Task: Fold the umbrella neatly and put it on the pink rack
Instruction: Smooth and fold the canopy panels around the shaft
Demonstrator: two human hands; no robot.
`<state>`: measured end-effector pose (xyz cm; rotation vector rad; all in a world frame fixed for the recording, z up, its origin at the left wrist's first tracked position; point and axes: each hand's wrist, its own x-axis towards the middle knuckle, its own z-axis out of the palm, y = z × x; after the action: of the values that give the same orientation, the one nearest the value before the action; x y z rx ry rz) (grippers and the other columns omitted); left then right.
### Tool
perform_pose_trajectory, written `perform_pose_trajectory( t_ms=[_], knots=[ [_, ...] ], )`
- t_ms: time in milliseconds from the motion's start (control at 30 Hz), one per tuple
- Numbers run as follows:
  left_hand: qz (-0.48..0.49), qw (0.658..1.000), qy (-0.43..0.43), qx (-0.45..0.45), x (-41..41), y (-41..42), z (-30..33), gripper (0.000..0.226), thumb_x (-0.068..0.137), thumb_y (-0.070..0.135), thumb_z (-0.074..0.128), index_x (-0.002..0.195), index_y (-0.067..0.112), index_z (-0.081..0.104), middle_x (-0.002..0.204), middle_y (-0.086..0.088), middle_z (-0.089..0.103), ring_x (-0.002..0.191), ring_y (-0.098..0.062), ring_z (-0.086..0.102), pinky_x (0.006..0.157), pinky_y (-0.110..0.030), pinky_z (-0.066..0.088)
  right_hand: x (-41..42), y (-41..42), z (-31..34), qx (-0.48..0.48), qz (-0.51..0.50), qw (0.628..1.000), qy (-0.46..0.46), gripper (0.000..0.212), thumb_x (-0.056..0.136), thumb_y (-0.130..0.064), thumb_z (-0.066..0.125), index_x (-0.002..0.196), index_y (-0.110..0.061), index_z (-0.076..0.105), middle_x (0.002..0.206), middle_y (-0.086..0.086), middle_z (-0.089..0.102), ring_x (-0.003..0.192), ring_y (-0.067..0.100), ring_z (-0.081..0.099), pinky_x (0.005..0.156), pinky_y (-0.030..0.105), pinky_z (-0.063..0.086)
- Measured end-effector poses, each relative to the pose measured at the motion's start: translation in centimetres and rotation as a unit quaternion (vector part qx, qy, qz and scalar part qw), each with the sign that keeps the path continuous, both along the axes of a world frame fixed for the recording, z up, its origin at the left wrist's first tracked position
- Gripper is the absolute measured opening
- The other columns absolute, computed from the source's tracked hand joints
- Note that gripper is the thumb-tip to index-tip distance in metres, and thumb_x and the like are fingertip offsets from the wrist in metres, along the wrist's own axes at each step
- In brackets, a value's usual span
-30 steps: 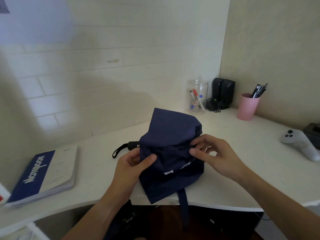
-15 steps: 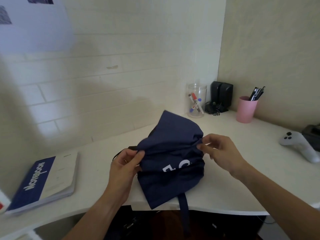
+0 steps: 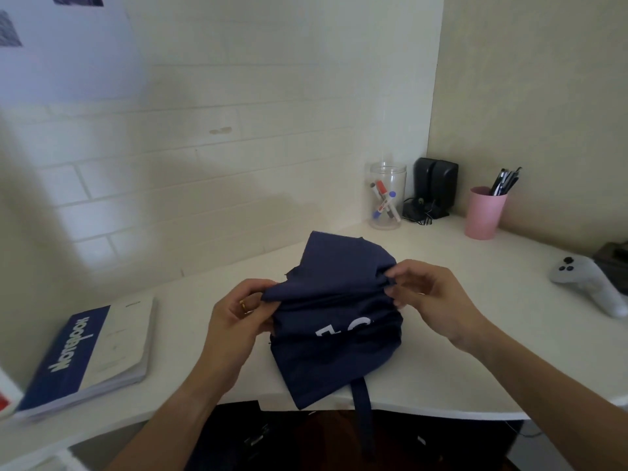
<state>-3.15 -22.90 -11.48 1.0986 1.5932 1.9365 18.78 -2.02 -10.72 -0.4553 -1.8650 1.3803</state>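
Note:
A navy blue umbrella [image 3: 339, 317] with white lettering lies collapsed on the white desk [image 3: 424, 362], its canopy loose and its closing strap hanging over the front edge. My left hand [image 3: 234, 317] pinches a fold of the canopy at its left side. My right hand [image 3: 424, 297] pinches the canopy's right edge between thumb and fingertips. The umbrella's handle is hidden behind my left hand and the cloth. No pink rack is in view.
A blue and white notebook [image 3: 98, 348] lies at the left. At the back right stand a clear jar of markers [image 3: 387, 198], black speakers [image 3: 436, 186] and a pink cup of pens [image 3: 484, 212]. A white game controller [image 3: 588, 283] lies at the far right.
Both hands have pulled the canopy folds outward, so the white lettering now shows. My left hand has moved over the handle and its wrist strap, which no longer show.

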Motion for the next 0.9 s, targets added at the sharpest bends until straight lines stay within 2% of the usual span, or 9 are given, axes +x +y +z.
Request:
perform_pose_trajectory(
  t_ms=[100, 200, 333, 467, 533, 633, 700, 833, 900],
  knots=[
    [-0.041, 0.997, 0.058, -0.019, -0.4, -1.1, -1.0, 0.017, 0.098, -0.007, 0.058, 0.097, 0.007, 0.067, 0.085, -0.008, 0.072, 0.073, -0.02, 0.064, 0.064, -0.03, 0.054, 0.6, 0.1, -1.1, 0.071, -0.002, 0.996, -0.044, 0.038, 0.085, 0.021, 0.062, 0.08, -0.015, 0.074, 0.074, -0.008, 0.071, 0.063, 0.01, 0.063, 0.065, 0.02, 0.053],
    [-0.043, 0.96, 0.252, -0.111, -1.1, -2.3, -2.1, 0.038, 0.087, -0.018, 0.062, 0.082, 0.018, 0.073, 0.08, 0.004, 0.074, 0.074, -0.012, 0.07, 0.074, -0.022, 0.054, 1.1, 0.6, -3.2, 0.22, -0.017, 0.966, -0.134, 0.047, 0.08, 0.02, 0.061, 0.081, -0.024, 0.078, 0.089, -0.006, 0.072, 0.076, 0.017, 0.068, 0.069, 0.033, 0.056],
    [-0.023, 0.9, 0.401, -0.171, -0.2, -3.1, -2.9, 0.022, 0.078, 0.023, 0.061, 0.072, 0.037, 0.076, 0.091, 0.017, 0.071, 0.092, -0.006, 0.069, 0.085, -0.028, 0.055, 1.2, 0.2, -4.9, 0.338, -0.013, 0.917, -0.211, 0.042, 0.075, 0.009, 0.053, 0.091, -0.02, 0.079, 0.111, 0.001, 0.067, 0.099, 0.022, 0.067, 0.084, 0.038, 0.055],
    [0.063, 0.896, 0.385, -0.215, 0.6, -2.1, -2.3, 0.053, 0.083, 0.071, 0.059, 0.06, 0.027, 0.078, 0.097, 0.019, 0.062, 0.093, -0.002, 0.063, 0.083, -0.023, 0.049, 1.9, -0.4, -3.3, 0.186, 0.042, 0.958, -0.216, 0.031, 0.076, -0.026, 0.052, 0.084, -0.01, 0.077, 0.109, 0.005, 0.06, 0.105, 0.028, 0.06, 0.095, 0.041, 0.046],
    [0.1, 0.88, 0.402, -0.234, 1.2, -1.3, -1.8, 0.054, 0.075, 0.076, 0.064, 0.055, 0.027, 0.075, 0.096, 0.019, 0.058, 0.091, 0.001, 0.059, 0.077, -0.018, 0.046, 2.4, -1.0, -2.1, 0.108, 0.065, 0.971, -0.205, 0.038, 0.076, -0.05, 0.059, 0.08, -0.016, 0.075, 0.108, 0.002, 0.057, 0.102, 0.024, 0.058, 0.096, 0.046, 0.045],
    [0.103, 0.868, 0.416, -0.25, 1.5, -0.7, -1.5, 0.043, 0.07, 0.068, 0.076, 0.057, 0.028, 0.072, 0.093, 0.016, 0.055, 0.086, 0.001, 0.056, 0.073, -0.022, 0.047, 2.5, -1.8, -1.4, 0.227, 0.008, 0.931, -0.284, 0.046, 0.067, -0.075, 0.067, 0.092, -0.036, 0.076, 0.113, -0.015, 0.049, 0.097, 0.006, 0.056, 0.085, 0.027, 0.049],
    [0.105, 0.871, 0.413, -0.245, 1.5, -0.4, -1.2, 0.036, 0.067, 0.065, 0.081, 0.067, 0.031, 0.068, 0.093, 0.014, 0.055, 0.084, 0.001, 0.054, 0.069, -0.02, 0.043, 1.9, -2.2, -1.9, 0.327, -0.055, 0.905, -0.266, 0.045, 0.067, -0.07, 0.072, 0.088, -0.031, 0.076, 0.112, -0.015, 0.041, 0.093, 0.003, 0.054, 0.076, 0.022, 0.047],
    [0.079, 0.929, 0.31, -0.187, 2.2, 0.8, -0.1, 0.041, 0.066, 0.062, 0.085, 0.091, 0.032, 0.073, 0.097, 0.011, 0.063, 0.091, -0.002, 0.059, 0.076, -0.022, 0.048, 0.8, -2.3, -2.9, 0.412, -0.088, 0.883, -0.207, 0.044, 0.069, -0.065, 0.074, 0.073, -0.022, 0.071, 0.122, -0.002, 0.032, 0.083, 0.014, 0.054, 0.072, 0.028, 0.052],
    [0.056, 0.961, 0.227, -0.145, 2.5, 1.4, 0.3, 0.029, 0.071, 0.043, 0.091, 0.09, 0.026, 0.076, 0.094, 0.008, 0.073, 0.089, -0.008, 0.067, 0.079, -0.031, 0.055, 0.5, -2.3, -2.7, 0.44, -0.091, 0.871, -0.199, 0.041, 0.072, -0.061, 0.075, 0.07, -0.02, 0.071, 0.136, 0.003, 0.033, 0.081, 0.015, 0.055, 0.074, 0.028, 0.053]
  ],
)
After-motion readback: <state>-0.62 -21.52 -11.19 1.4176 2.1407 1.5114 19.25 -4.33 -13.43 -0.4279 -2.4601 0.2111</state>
